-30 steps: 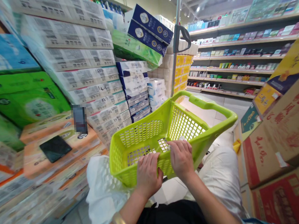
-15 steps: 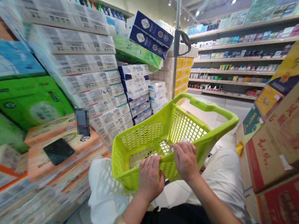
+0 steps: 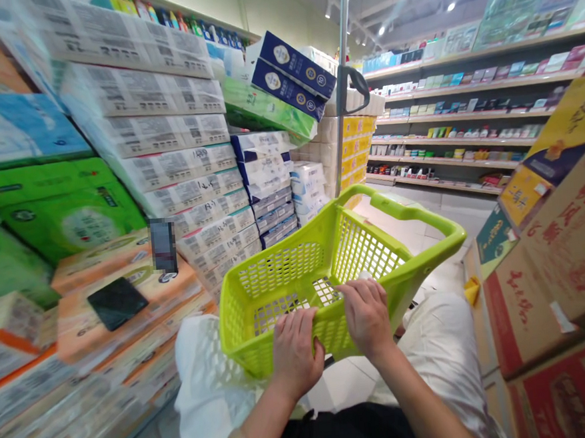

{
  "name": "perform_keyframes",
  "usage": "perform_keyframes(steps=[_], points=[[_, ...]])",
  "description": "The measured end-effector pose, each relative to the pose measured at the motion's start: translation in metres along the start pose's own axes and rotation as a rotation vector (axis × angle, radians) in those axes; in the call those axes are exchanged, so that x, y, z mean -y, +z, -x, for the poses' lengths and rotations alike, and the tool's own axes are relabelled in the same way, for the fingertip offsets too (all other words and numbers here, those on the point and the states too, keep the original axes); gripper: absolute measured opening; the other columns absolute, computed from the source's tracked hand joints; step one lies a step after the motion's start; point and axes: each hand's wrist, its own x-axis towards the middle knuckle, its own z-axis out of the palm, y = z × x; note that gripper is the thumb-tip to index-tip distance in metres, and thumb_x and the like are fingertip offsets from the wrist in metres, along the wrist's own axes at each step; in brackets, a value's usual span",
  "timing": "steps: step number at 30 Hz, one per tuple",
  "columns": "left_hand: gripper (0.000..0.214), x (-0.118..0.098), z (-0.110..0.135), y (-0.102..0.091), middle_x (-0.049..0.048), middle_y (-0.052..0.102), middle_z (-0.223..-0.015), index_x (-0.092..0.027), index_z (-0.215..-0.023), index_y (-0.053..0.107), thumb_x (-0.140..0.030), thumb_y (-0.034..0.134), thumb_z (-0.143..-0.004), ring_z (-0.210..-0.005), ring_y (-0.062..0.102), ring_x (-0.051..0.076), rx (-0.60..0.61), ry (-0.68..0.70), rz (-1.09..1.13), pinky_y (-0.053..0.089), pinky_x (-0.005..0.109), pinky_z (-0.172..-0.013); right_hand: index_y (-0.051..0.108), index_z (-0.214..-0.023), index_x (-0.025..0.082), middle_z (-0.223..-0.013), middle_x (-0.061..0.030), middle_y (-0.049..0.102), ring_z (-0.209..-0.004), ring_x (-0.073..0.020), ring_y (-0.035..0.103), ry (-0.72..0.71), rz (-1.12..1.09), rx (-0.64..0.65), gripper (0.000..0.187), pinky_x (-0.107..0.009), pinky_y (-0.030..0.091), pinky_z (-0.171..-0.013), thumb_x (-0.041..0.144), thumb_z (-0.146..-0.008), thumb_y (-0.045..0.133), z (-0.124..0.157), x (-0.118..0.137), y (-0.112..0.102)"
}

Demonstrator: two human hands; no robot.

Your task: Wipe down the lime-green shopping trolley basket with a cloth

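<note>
A lime-green shopping basket (image 3: 281, 276) with perforated sides stands between my knees, its tall handle rising at the far right end. My left hand (image 3: 296, 349) is closed over the near rim, with the fingers curled inside and the thumb outside. A little to the right, my right hand (image 3: 365, 317) grips the same rim, its fingers hooked over the edge. A small white item shows by the right fingertips, too little of it to name. Through the mesh I see pale floor tiles below the basket.
Stacked tissue packs (image 3: 166, 134) rise at left, with a dark flat tablet-like object (image 3: 118, 303) on an orange pack (image 3: 74, 327). Cardboard boxes (image 3: 542, 281) stand close on my right. A metal pole (image 3: 343, 108) and stocked shelves (image 3: 453, 87) are beyond the basket.
Both hands keep their hold on the basket rim. The view has tilted slightly, so the surroundings sit a little lower in the picture.
</note>
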Motion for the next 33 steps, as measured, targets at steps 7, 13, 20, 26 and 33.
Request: perform_keyframes(steps=[7, 13, 20, 26, 33], points=[[0.044, -0.001, -0.002, 0.002, 0.0093, 0.065, -0.102, -0.016, -0.117, 0.051, -0.018, 0.048, -0.074, -0.096, 0.058, 0.025, -0.011, -0.004, -0.007, 0.036, 0.04, -0.093, 0.065, -0.1, 0.023, -0.093, -0.0032, 0.064, -0.096, -0.0191, 0.054, 0.025, 0.005, -0.005, 0.023, -0.038, 0.028, -0.104, 0.013, -0.09, 0.047, 0.003, 0.01, 0.005], [0.045, -0.001, -0.001, -0.001, 0.0093, 0.064, -0.104, -0.017, -0.118, 0.05, -0.016, 0.048, -0.073, -0.099, 0.058, 0.025, 0.012, 0.001, -0.006, 0.036, 0.04, -0.093, 0.065, -0.103, 0.024, -0.095, -0.0029, 0.065, -0.098, -0.0191, 0.055, 0.006, 0.021, 0.009, 0.026, -0.037, 0.03, -0.104, 0.011, -0.088, 0.048, 0.001, 0.004, 0.001], [0.045, -0.004, -0.002, 0.002, 0.0087, 0.064, -0.104, -0.017, -0.118, 0.051, -0.015, 0.049, -0.072, -0.099, 0.057, 0.025, 0.025, -0.033, 0.023, 0.035, 0.042, -0.095, 0.065, -0.1, 0.023, -0.094, -0.0038, 0.063, -0.098, -0.0198, 0.054, 0.057, 0.051, -0.026, 0.024, -0.039, 0.028, -0.106, 0.013, -0.091, 0.045, 0.001, 0.001, 0.0], [0.046, -0.002, -0.001, 0.0, 0.0096, 0.064, -0.105, -0.017, -0.12, 0.049, -0.016, 0.048, -0.073, -0.099, 0.057, 0.026, 0.041, -0.016, 0.028, 0.036, 0.043, -0.094, 0.064, -0.104, 0.023, -0.095, -0.0033, 0.065, -0.099, -0.019, 0.054, -0.018, -0.012, 0.05, 0.025, -0.037, 0.028, -0.104, 0.012, -0.09, 0.045, 0.008, 0.013, 0.009], [0.048, -0.004, -0.002, 0.002, 0.0095, 0.063, -0.106, -0.017, -0.12, 0.049, -0.015, 0.049, -0.072, -0.1, 0.057, 0.026, 0.045, -0.025, 0.016, 0.035, 0.043, -0.095, 0.065, -0.102, 0.023, -0.094, -0.0038, 0.065, -0.097, -0.0201, 0.055, 0.07, 0.076, -0.037, 0.025, -0.039, 0.03, -0.103, 0.012, -0.09, 0.046, -0.002, -0.001, 0.002]])
